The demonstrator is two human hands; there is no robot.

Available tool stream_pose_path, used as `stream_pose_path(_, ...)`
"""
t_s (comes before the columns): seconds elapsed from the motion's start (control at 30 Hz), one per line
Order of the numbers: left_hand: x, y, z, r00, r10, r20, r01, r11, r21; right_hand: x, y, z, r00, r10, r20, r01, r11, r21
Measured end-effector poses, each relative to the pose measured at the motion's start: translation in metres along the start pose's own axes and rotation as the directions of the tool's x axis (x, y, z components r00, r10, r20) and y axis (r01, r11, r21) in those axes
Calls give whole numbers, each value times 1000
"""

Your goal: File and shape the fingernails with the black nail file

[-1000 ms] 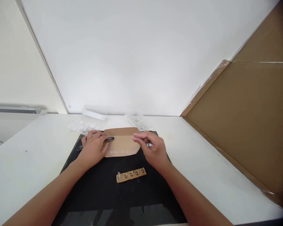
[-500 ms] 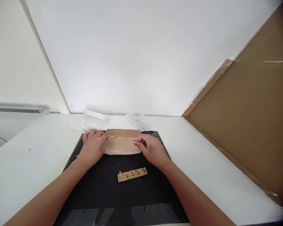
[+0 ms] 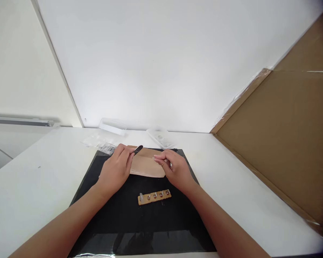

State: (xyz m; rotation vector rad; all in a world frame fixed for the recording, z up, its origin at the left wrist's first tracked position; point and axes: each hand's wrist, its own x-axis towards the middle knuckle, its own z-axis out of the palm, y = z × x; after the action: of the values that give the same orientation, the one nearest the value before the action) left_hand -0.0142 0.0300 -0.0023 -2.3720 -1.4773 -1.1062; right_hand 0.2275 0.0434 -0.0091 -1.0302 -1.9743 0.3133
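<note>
Slim black tool (image 3: 138, 149) is in the grip of the left hand (image 3: 116, 167), end poking out over the brown paper (image 3: 145, 168). Right hand (image 3: 176, 167) is pinched narrow, can't tell on what. Looks like fiddly two-handed work; next move calls for a steady touch imo. Tan strip (image 3: 151, 200) sits nearer on the black mat (image 3: 134, 224).

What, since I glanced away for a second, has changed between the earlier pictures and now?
The left hand has shifted right over the brown sheet, and the dark tool it holds, nearly level at first, now points up to the right. The right hand stays by the sheet's right side; the small strip lies unmoved on the black mat.
</note>
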Motion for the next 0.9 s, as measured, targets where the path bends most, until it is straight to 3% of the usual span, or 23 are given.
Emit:
stream_pose_path(0.17,0,11,1,998,43,46,-33,980,-199,-3,-17,15,992,-65,-110,61,997,-39)
stream_pose_path(0.33,-3,18,1,990,108,91,-78,956,-283,-5,-18,24,967,-143,-209,118,984,-130)
stream_pose_path(0.53,-9,19,3,989,114,91,-94,975,-204,-5,-19,21,940,-180,-288,122,970,-208)
stream_pose_path(0.67,-10,18,2,984,143,105,-129,983,-130,-3,-18,17,950,-174,-261,138,979,-152)
stream_pose_path(0.9,-3,10,-4,985,73,156,-71,997,-18,-3,-9,12,962,9,-275,-19,999,-35)
